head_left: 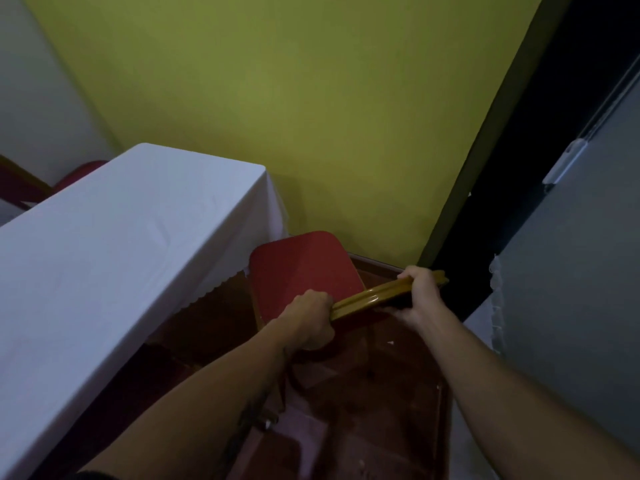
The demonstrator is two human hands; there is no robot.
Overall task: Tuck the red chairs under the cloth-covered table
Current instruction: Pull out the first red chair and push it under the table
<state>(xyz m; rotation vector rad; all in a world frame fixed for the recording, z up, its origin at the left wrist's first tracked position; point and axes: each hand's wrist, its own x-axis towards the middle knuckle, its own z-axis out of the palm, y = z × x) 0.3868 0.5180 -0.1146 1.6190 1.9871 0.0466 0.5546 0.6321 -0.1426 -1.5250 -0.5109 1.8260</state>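
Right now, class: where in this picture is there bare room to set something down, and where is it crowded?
The white cloth-covered table top is bare across its whole visible surface. The dark floor strip between the cloth's hem and the red chair is open. It is crowded at the chair's gold back rail, where the left hand and right hand grip it.

Ahead of me: yellow-green wall [311, 109] | my right: grey panel [571, 289] with lace-edged white cloth [497, 306] beside it | below: dark red floor [363, 427].
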